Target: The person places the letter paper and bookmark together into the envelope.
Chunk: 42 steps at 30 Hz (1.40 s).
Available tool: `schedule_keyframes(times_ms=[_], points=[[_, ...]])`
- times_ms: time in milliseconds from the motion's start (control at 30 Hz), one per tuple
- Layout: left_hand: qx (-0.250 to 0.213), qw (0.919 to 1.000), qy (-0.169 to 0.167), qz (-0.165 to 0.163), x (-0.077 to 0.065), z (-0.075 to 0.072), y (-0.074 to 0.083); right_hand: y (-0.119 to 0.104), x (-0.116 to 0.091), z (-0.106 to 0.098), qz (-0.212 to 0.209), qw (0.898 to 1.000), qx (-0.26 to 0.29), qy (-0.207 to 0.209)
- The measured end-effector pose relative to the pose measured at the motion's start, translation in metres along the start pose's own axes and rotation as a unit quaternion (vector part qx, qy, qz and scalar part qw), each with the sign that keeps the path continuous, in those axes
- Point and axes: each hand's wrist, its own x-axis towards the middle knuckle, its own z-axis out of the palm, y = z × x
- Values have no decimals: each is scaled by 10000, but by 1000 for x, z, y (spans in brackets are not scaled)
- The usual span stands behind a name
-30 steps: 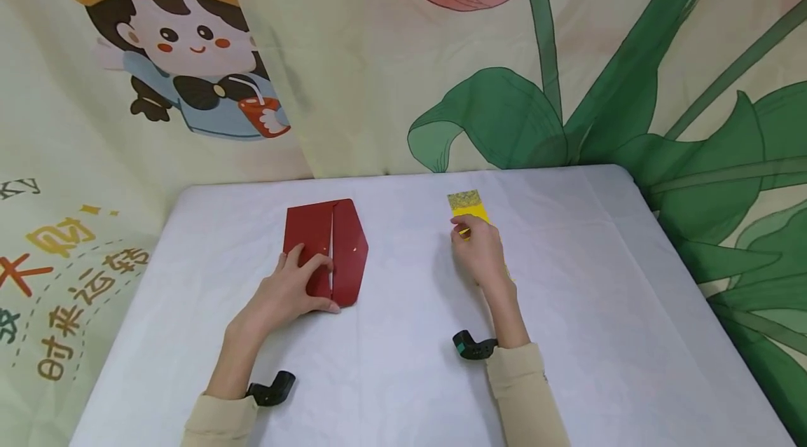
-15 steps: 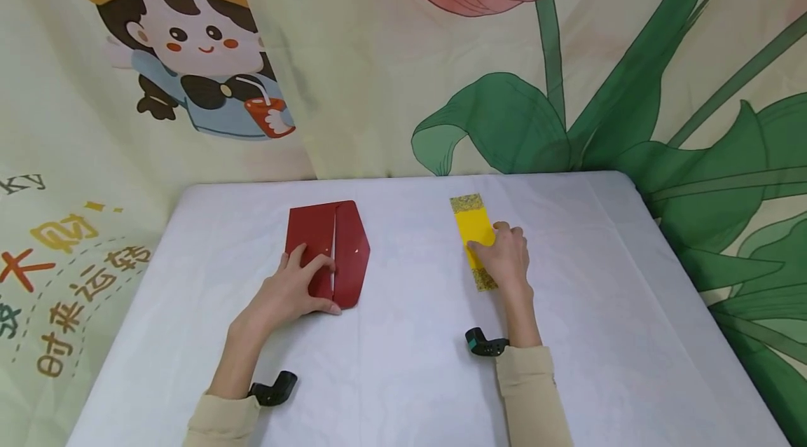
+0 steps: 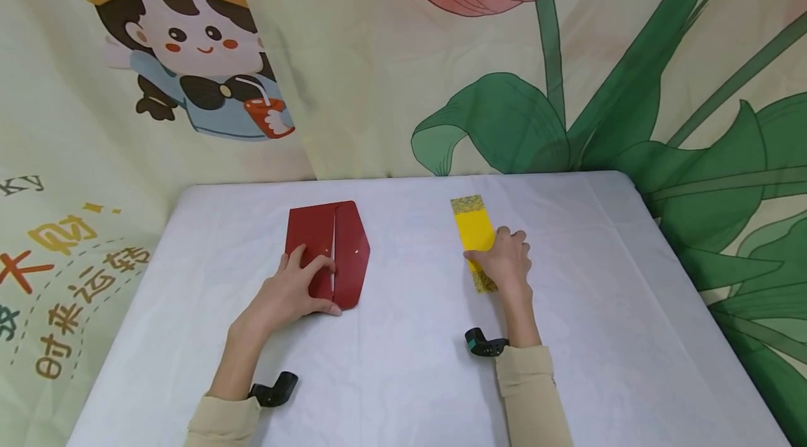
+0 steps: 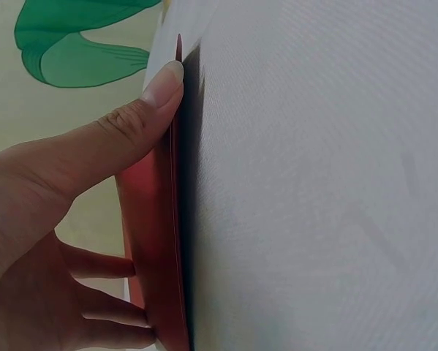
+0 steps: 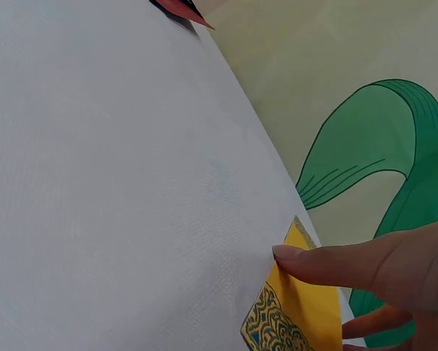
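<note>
Plain dark-red envelope (image 3: 349, 258); yellow card (image 3: 474, 230) with blue-and-gold patterned end (image 5: 272, 322).

Head view: set back above the near side of the table (image 3: 391, 384), facing forward and down, with left hand (image 3: 284, 296), right hand (image 3: 507, 261) and curtain (image 3: 353, 83) in range. Left wrist view: turned sideways, low, close to the edge of the red envelope (image 4: 153, 227). Right wrist view: tilted, close to the yellow strip (image 5: 306, 292), facing the curtain obliquely. All three share the curtain's green leaf (image 3: 498, 118).
</note>
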Motion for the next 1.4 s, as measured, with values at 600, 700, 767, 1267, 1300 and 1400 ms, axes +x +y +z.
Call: schedule_keyframes(times_ms=[600,700,767,1267,1300,1400], points=[[-31,9999,-42,92,0,-8,2,5,7,-10,345,9949,729,-599],[-28,10000,-73,38,-1,-9,0,8,9,-14,282,9929,919,-694],[-38,10000,-81,17,-2,-9,0,10,10,-17,208,9921,1031,-683],[-74,9999,-41,63,0,-6,1,22,10,-22,406,9706,2246,-761],[-71,9999,-43,68,0,-5,1,23,9,-22,442,9675,2353,-809],[-79,9999,-40,78,0,-3,0,25,8,-20,497,9604,2592,-891]])
